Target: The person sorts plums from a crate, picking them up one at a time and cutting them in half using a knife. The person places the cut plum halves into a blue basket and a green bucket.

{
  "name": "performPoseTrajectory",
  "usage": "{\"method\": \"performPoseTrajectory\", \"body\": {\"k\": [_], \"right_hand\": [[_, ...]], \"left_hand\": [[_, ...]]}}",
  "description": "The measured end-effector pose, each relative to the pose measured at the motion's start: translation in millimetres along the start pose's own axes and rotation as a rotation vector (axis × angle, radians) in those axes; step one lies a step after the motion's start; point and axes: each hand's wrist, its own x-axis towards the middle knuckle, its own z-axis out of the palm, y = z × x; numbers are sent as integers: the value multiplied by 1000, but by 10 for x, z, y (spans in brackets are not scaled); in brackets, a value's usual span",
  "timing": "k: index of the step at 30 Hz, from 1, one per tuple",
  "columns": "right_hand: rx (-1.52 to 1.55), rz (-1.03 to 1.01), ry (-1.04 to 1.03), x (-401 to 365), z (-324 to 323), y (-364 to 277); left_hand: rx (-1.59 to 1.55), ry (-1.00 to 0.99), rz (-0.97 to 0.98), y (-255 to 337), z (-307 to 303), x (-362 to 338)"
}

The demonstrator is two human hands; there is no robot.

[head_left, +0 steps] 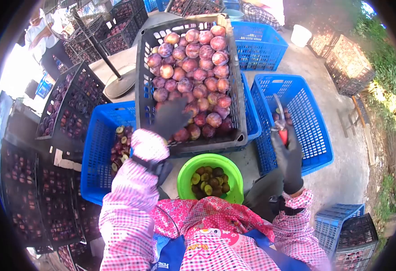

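Observation:
A black crate (142, 90) full of reddish-purple plums (192, 63) stands in front of me. My left hand (170, 118), in a dark glove, reaches over its near left part. Its fingers look stretched out over the plums, slightly blurred, and I make out nothing held. At the right, my gloved right hand (289, 153) is closed round a knife with a red handle (283, 135); its curved metal blade points up and away, above a blue crate (317, 106) with a few plums inside. Between my knees, a bright green basin (185, 178) holds cut, dark and yellowish plum pieces (209, 181).
Left, a blue crate (94, 149) contains cut plums (121, 147). Stacked dark crates of plums (44, 194) line the left side. A metal stand (119, 83) rises behind them, near a person (49, 43). More blue crates (259, 43) and a white bucket (301, 36) stand farther back.

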Motion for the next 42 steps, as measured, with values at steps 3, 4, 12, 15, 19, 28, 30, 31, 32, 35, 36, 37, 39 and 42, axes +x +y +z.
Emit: {"method": "performPoseTrajectory", "body": {"k": [3,4,12,15,19,28,30,31,32,35,36,37,39,42], "right_hand": [[7,-106,-82,-71,63,-12],[-19,-218,-105,-85,99,-8],[79,-236,-286,-265,79,-25],[297,3,-331,-415,260,26],[304,50,-498,-614,410,-215],[137,-329,-403,-998,465,-406],[59,-422,-347,-1063,468,-444],[77,-416,-320,-1089,496,-391],[71,-415,-317,-1102,506,-357],[392,3,-405,-1108,499,-192],[391,8,-399,-1135,454,-199],[389,75,-464,-1162,411,-235],[381,-13,-453,-1226,429,-267],[401,-19,-468,-1245,379,-356]], "left_hand": [[174,-219,53,-22,653,339],[233,-329,44,-67,732,425],[-485,-213,-96,-185,438,361],[-1696,-309,-304,433,-195,-212],[-2260,-249,-246,971,-510,-951],[-2403,-291,-564,1167,-168,-1632],[-2381,-303,-615,1250,-188,-1671],[-2344,-318,-494,1246,-175,-1729],[-2348,-324,-493,1274,-166,-1762],[-1036,256,52,1353,-121,-1849],[-1162,206,37,1345,-121,-1887],[-1283,158,19,1329,-132,-1923],[-1640,66,-11,1376,-181,-1956],[-2105,-17,-156,1429,-218,-1980]]}}
